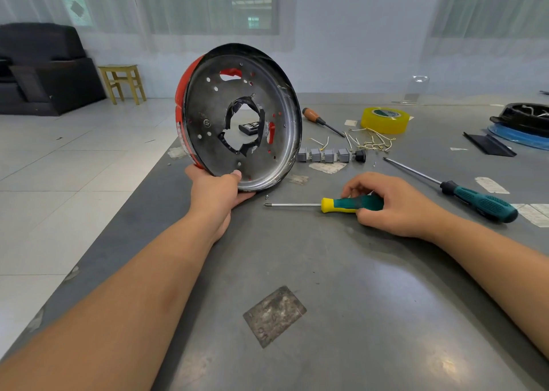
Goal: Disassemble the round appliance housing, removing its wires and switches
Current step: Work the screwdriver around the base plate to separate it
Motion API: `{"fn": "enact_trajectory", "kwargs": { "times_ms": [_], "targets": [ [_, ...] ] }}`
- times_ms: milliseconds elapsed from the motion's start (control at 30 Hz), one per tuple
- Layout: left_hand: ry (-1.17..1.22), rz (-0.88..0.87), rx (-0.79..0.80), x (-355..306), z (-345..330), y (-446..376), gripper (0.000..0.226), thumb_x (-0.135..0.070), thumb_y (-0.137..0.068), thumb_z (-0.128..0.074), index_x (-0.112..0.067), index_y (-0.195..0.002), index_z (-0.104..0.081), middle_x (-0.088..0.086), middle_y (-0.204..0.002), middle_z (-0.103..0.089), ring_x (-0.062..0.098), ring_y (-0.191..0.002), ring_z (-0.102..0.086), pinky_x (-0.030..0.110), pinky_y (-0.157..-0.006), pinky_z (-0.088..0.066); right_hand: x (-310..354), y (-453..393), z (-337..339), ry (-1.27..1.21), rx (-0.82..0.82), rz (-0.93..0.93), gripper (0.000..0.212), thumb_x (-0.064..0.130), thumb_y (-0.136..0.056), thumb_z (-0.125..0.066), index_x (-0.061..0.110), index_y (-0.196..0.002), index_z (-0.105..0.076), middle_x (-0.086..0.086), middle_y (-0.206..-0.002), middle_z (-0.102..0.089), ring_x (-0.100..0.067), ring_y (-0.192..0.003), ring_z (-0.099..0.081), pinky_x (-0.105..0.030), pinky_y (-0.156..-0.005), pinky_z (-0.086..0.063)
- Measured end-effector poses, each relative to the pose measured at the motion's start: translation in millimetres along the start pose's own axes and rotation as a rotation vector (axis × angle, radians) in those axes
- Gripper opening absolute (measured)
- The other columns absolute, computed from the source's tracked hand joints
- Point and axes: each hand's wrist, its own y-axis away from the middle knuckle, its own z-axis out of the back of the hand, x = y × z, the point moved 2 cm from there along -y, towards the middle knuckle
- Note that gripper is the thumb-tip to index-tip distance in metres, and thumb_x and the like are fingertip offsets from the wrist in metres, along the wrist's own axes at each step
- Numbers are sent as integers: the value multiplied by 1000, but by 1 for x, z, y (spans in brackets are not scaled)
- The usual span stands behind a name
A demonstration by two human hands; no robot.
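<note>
The round housing [208,114], red outside and grey metal inside with a ragged central hole, stands on its edge near the table's left side. My left hand [218,193] grips its lower rim, thumb on the inner face. My right hand [386,202] curls around the green handle of a yellow-collared screwdriver [341,205] that lies flat on the table, tip pointing left. A row of grey switches [325,155] with a black one at its end lies behind the housing's right side. Loose pale wires [371,141] lie scattered beyond them.
A longer green-handled screwdriver [478,202] lies to the right. An orange-handled tool [322,121], a yellow tape roll [384,119] and a black part on a blue base [523,123] sit farther back. A tiny screw [267,196] rests near the housing. The table's left edge [124,200] drops to tiled floor.
</note>
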Motion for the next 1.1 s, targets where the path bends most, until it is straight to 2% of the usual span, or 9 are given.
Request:
{"fn": "enact_trajectory", "kwargs": {
  "times_ms": [100, 200, 367, 433, 533, 633, 800, 967, 1100],
  "targets": [
    [6, -13, 2, 0, 2, -2, 43, 6, -98, -62, -18, -121, -35, 1, -122, -49, 25, -110, -65, 44, -72, -67, 7, 0, -3, 167, -10, 32, 35, 50, -77, -50, 38, -107, -60, 16, -104, -59, -6, -98, -57, -37, -88, -52],
    [14, -25, -2, 2, 2, -4, 43, 5, -98, -61, -18, -122, -35, -2, -118, -49, 21, -107, -64, 41, -71, -67, 24, -9, -15, 315, -150, 68, 40, 64, -90, -42, 34, -107, -63, 14, -101, -60, -9, -95, -56, -34, -87, -47],
    [45, -39, -21, 1, 3, -5, 43, 5, -99, -59, -17, -125, -34, -3, -121, -49, 14, -102, -62, 33, -66, -66, 70, -46, -51, 370, -213, 70, 31, 52, -98, -50, 27, -96, -69, 7, -90, -61, -18, -89, -58, -36, -79, -48],
    [62, -36, -38, 1, 4, -5, 44, 5, -99, -59, -17, -128, -33, 0, -126, -49, 14, -102, -62, 35, -69, -66, 83, -61, -60, 274, -177, -30, 27, 48, -95, -54, 26, -89, -68, 4, -86, -63, -22, -89, -60, -38, -80, -51],
    [105, -39, -56, 1, 4, -4, 44, 6, -99, -59, -17, -126, -33, 0, -121, -51, 16, -101, -64, 36, -68, -66, 96, -81, -69, 124, -117, -204, 28, 43, -90, -58, 19, -76, -63, -4, -86, -68, -29, -89, -63, -38, -79, -55],
    [136, -48, -52, 1, 3, -4, 44, 7, -98, -59, -17, -125, -33, 0, -118, -53, 20, -103, -66, 40, -70, -67, 107, -93, -76, 94, -68, -309, 31, 45, -86, -60, 18, -72, -55, -9, -87, -65, -33, -88, -62, -37, -74, -53],
    [144, -58, -54, 1, 3, -4, 44, 8, -98, -58, -17, -123, -33, -1, -117, -53, 18, -101, -66, 40, -68, -67, 116, -98, -80, 158, -39, -402, 23, 27, -84, -60, 18, -76, -41, -5, -90, -48, -32, -89, -51, -35, -75, -43],
    [140, -47, -62, 1, 1, -5, 44, 8, -98, -59, -17, -123, -33, 1, -117, -53, 18, -100, -66, 37, -65, -66, 118, -98, -81, 210, -28, -390, 18, 20, -89, -57, 18, -82, -41, -12, -110, -58, -37, -106, -58, -37, -76, -43],
    [131, -38, -52, 0, 3, -4, 45, 8, -98, -59, -17, -126, -33, 1, -118, -52, 20, -101, -66, 38, -65, -66, 108, -103, -77, 193, -34, -379, 17, 21, -95, -56, 15, -81, -47, -14, -110, -60, -36, -99, -56, -34, -76, -42]
  ]
}}
